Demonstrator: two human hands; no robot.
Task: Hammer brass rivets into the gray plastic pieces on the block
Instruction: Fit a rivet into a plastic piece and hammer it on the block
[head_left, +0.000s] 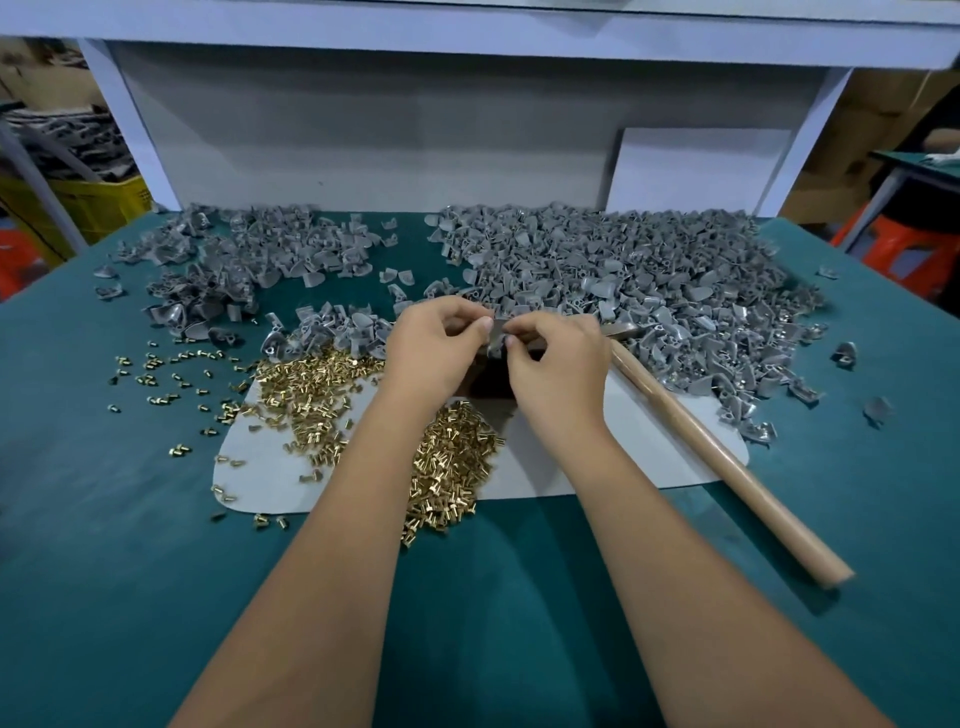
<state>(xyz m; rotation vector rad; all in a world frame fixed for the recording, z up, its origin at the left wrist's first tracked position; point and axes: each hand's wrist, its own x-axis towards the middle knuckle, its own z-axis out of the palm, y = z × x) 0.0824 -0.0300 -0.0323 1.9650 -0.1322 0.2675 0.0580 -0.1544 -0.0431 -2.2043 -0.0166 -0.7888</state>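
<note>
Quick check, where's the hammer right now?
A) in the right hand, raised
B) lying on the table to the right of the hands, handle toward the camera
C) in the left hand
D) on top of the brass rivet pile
B: the hammer lies on the table, its wooden handle running toward the near right, while the left hand and right hand both pinch a gray plastic piece.
</note>
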